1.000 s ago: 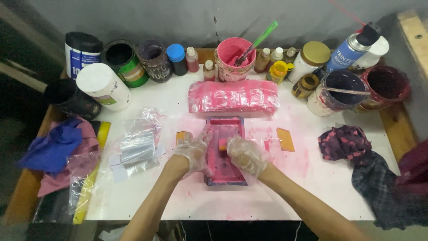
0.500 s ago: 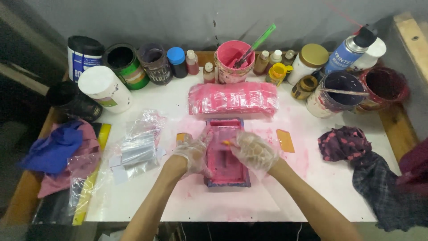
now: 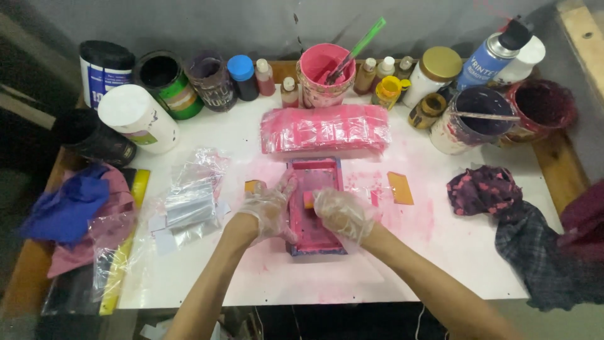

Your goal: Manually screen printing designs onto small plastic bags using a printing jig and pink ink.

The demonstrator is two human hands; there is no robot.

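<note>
A small pink-stained screen frame (image 3: pixel 314 173) lies at the middle of the white table (image 3: pixel 440 252). My left hand (image 3: pixel 269 209), in a clear plastic glove, rests on the frame's left edge and holds it down. Over the frame's middle, my right hand (image 3: pixel 343 213), also gloved, grips a small orange scraper (image 3: pixel 309 199). Just beyond the frame lies a row of pink-smeared clear bags (image 3: pixel 326 129). Pink ink stains the table around the frame.
Paint tubs, jars and bottles line the back edge, among them a pink tub (image 3: pixel 324 72) with a green stick. Clear bags (image 3: pixel 189 195) lie to the left, an orange card (image 3: pixel 400 187) to the right. Rags (image 3: pixel 487 189) lie at the right, cloths (image 3: pixel 69 211) at the left.
My right hand with the orange scraper moved from the frame's upper part down toward me. The left hand stayed on the frame's left edge.
</note>
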